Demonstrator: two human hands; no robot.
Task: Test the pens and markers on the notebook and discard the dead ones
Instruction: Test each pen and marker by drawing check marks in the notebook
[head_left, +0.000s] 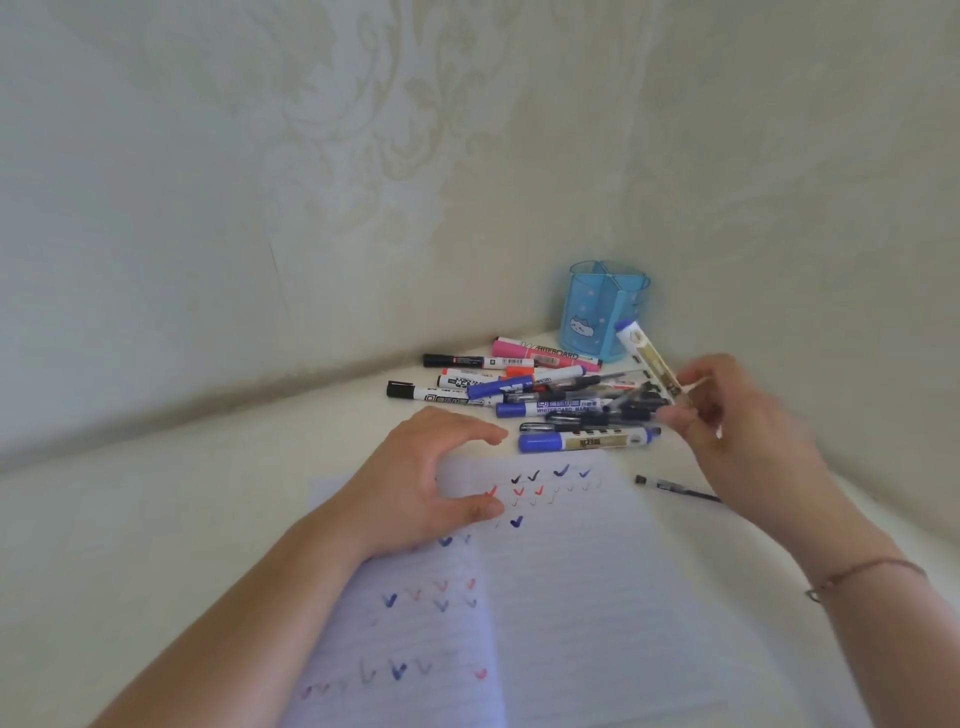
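Note:
An open notebook lies on the white table, its pages marked with black, red and blue ticks. My left hand rests on the left page, fingers loosely curved, holding nothing. My right hand, blurred, pinches a blue-capped marker with a gold label and holds it tilted above the pile, cap end up. A pile of pens and markers lies just beyond the notebook. One more blue-capped marker lies at the pile's near edge.
A translucent blue pen holder with a cat picture stands in the corner behind the pile. A thin black pen lies alone right of the notebook. Patterned walls close in on the table at the back and right.

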